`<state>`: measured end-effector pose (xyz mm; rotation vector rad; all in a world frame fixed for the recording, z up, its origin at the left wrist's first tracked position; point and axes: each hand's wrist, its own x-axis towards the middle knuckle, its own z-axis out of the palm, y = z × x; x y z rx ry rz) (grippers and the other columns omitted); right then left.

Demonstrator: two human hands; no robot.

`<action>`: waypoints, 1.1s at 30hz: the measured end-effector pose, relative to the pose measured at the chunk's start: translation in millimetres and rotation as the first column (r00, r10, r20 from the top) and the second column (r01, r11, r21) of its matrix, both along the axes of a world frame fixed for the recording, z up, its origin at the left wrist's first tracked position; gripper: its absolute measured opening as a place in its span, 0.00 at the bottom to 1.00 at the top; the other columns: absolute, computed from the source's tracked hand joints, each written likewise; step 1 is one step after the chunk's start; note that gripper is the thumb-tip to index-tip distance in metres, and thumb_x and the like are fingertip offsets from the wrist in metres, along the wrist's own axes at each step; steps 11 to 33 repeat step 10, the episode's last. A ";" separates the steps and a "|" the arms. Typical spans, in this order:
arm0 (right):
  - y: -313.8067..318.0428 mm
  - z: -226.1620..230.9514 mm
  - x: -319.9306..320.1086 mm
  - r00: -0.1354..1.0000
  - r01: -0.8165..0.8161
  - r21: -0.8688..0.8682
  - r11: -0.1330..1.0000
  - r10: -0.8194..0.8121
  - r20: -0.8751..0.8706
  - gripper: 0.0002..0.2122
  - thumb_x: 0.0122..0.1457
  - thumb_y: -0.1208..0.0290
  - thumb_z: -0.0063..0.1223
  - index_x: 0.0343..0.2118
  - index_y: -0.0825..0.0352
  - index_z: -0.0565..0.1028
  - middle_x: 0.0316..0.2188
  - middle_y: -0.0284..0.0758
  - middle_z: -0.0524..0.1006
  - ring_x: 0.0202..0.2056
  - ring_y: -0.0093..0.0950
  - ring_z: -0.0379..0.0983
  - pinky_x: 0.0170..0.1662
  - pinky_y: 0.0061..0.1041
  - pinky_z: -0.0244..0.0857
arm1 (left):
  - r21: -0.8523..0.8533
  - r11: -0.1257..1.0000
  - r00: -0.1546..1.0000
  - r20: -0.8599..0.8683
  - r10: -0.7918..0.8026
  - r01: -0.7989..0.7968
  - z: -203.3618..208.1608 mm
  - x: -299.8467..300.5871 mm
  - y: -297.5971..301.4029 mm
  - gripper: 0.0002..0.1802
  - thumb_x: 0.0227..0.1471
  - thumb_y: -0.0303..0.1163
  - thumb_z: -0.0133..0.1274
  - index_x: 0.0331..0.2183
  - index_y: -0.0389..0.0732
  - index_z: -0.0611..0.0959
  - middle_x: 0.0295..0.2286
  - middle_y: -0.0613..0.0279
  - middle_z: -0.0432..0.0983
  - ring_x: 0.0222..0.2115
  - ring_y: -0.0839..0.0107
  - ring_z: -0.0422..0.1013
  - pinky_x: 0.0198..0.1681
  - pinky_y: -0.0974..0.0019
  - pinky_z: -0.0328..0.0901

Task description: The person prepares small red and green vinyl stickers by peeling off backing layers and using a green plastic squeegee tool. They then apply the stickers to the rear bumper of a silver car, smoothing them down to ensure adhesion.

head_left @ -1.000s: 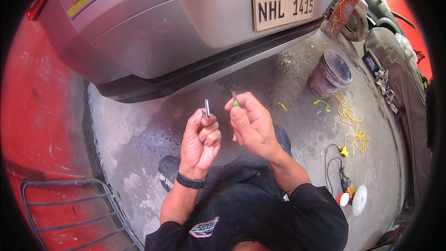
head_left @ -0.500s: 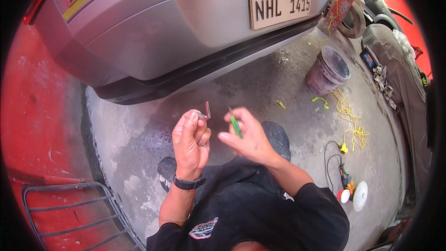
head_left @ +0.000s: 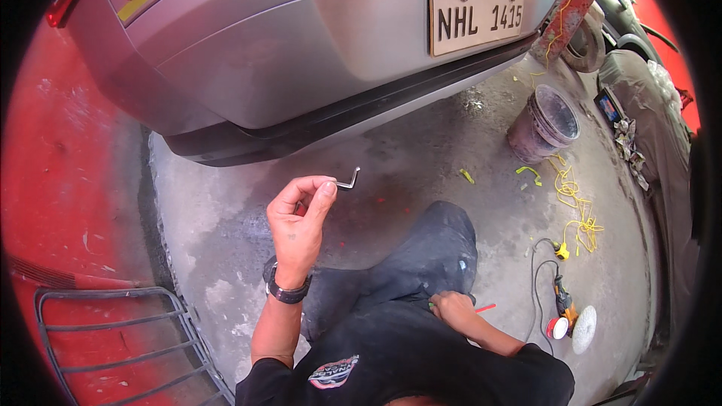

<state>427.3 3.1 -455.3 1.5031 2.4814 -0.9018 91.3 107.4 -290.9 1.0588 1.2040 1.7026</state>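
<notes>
My left hand (head_left: 298, 222) is raised in front of the grey car's bumper (head_left: 331, 124). Between thumb and fingertips it pinches a small, shiny L-shaped piece (head_left: 353, 179), whose bent end points up and away. Down at my lap, my right hand (head_left: 456, 313) is closed against the dark trousers (head_left: 421, 256). A bit of a green-handled tool (head_left: 432, 306) shows at its fingers; the rest is hidden. Beside the right wrist a thin red stick (head_left: 486, 308) sticks out.
A dirty bucket (head_left: 530, 131) stands on the concrete floor. Right of me lie a tangled yellow cord (head_left: 583, 225) and a corded polisher (head_left: 568, 304) with a white pad. A dark metal rack (head_left: 113, 327) is at the lower left, near the red wall.
My right hand has come down from beside the left hand to my lap with the green-handled tool. My left hand still holds the L-shaped piece, now turned differently.
</notes>
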 end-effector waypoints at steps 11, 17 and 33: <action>10.6 -1.8 8.4 0.960 -0.211 -0.078 0.974 0.222 0.170 0.09 0.56 0.64 0.60 0.30 0.65 0.80 0.38 0.42 0.78 0.46 0.40 0.76 0.40 0.36 0.73 | -0.062 0.997 0.999 0.009 -0.046 0.047 10.9 -22.2 1.0 0.08 0.57 0.30 0.62 0.37 0.38 0.85 0.25 0.77 0.75 0.22 0.91 0.60 0.23 0.83 0.54; 10.6 -1.8 8.4 0.960 -0.211 -0.078 0.974 0.222 0.170 0.09 0.56 0.64 0.60 0.30 0.65 0.80 0.38 0.42 0.78 0.46 0.40 0.76 0.40 0.36 0.73 | -0.062 0.997 0.999 0.009 -0.046 0.047 10.9 -22.2 1.0 0.08 0.57 0.30 0.62 0.37 0.38 0.85 0.25 0.77 0.75 0.22 0.91 0.60 0.23 0.83 0.54; 10.6 -1.8 8.4 0.960 -0.211 -0.078 0.974 0.222 0.170 0.09 0.56 0.64 0.60 0.30 0.65 0.80 0.38 0.42 0.78 0.46 0.40 0.76 0.40 0.36 0.73 | -0.062 0.997 0.999 0.009 -0.046 0.047 10.9 -22.2 1.0 0.08 0.57 0.30 0.62 0.37 0.38 0.85 0.25 0.77 0.75 0.22 0.91 0.60 0.23 0.83 0.54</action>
